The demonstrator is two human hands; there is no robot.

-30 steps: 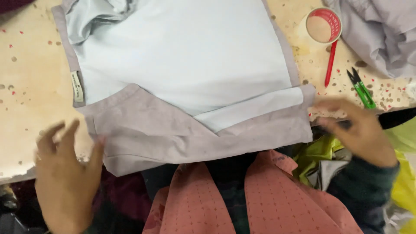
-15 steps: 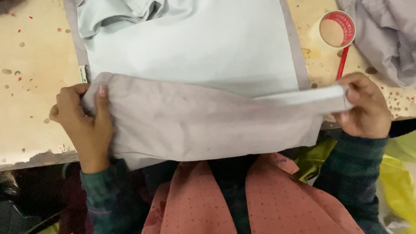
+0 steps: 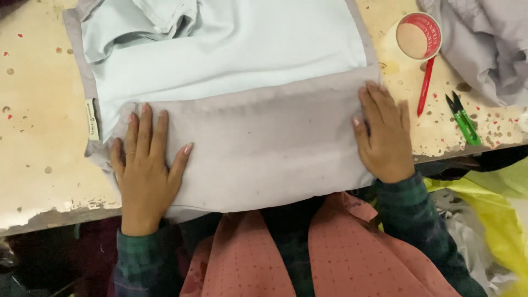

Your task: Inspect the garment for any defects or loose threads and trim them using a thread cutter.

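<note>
Garment (image 3: 236,82): pale blue-grey cloth, mauve-grey outer side, lying flat on desk (image 3: 38,137). Lower part folded up as wide mauve-grey band (image 3: 264,148) across middle, near edge overhanging desk front. Collar area bunched at top left. Small pale label (image 3: 92,119) at left edge. Both hands pressed flat on band, one at each end.

Bright, even overhead light fills the view, with no glare. Soft, short shadows edge each hand and the folds at twelve o'clock. Focus is sharp throughout; the dark strip below the bench (image 3: 33,126), toward seven o'clock, loses detail.
</note>
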